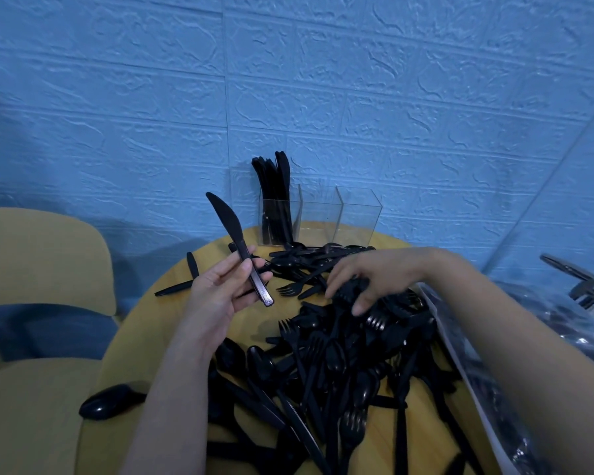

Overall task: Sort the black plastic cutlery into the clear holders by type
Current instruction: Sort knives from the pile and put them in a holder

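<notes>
My left hand [225, 286] pinches a black plastic knife [227, 223] by its handle, blade pointing up and away. My right hand [364, 277] reaches palm-down into the big pile of black forks, spoons and knives [326, 358] on the round yellow table [172, 323], fingers spread and touching the cutlery. Three clear holders stand in a row at the table's far edge. The left holder [277, 217] is packed with upright knives. The middle holder [318, 214] and the right holder [357, 216] look empty.
A yellow chair [42, 255] stands left of the table. Loose knives [186, 279] lie near the table's left edge, and a spoon [107, 402] overhangs the near left rim. Clear plastic packaging [570, 303] with cutlery sits on the right. A blue textured wall rises behind.
</notes>
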`<action>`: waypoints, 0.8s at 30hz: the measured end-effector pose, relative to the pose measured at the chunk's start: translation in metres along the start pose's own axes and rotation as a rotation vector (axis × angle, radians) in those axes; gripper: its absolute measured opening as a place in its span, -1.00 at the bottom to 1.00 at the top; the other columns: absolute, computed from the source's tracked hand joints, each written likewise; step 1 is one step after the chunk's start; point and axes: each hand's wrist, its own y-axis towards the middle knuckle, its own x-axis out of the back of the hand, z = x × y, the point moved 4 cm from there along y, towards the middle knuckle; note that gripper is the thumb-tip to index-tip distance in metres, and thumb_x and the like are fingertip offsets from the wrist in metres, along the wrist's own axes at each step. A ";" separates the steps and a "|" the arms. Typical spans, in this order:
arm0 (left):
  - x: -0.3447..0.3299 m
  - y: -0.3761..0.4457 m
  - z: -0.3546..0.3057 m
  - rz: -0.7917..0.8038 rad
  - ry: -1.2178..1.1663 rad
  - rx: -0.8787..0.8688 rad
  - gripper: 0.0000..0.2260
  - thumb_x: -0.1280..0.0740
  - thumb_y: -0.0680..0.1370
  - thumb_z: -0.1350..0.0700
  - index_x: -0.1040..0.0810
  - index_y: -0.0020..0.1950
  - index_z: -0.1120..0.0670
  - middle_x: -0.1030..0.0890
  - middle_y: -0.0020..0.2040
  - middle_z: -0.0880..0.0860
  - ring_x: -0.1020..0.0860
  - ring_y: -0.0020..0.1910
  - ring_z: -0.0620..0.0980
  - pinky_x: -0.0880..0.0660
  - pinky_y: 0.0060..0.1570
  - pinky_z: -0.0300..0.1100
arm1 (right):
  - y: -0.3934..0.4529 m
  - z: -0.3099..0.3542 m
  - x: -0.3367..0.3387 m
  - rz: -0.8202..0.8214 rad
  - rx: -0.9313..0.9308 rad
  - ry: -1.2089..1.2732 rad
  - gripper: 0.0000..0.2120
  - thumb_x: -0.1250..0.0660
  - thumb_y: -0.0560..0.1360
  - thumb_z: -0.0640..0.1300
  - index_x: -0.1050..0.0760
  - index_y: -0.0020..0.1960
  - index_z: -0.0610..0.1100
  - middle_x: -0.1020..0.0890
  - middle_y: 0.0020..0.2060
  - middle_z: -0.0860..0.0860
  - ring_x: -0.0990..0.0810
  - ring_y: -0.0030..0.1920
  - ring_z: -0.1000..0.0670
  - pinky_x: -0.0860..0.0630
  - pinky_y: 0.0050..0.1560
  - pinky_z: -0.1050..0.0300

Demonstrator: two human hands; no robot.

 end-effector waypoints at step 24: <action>-0.002 0.001 0.002 0.011 0.001 -0.007 -0.78 -0.24 0.57 0.23 -0.55 0.17 0.06 -0.68 -0.09 -0.02 -0.68 -0.10 -0.05 -0.59 -0.27 -0.25 | 0.020 0.008 0.008 -0.531 0.001 0.069 -0.82 -0.43 0.46 -0.10 -0.62 0.06 -0.02 -0.59 -0.05 0.12 -0.51 -0.03 0.11 -0.45 0.04 0.14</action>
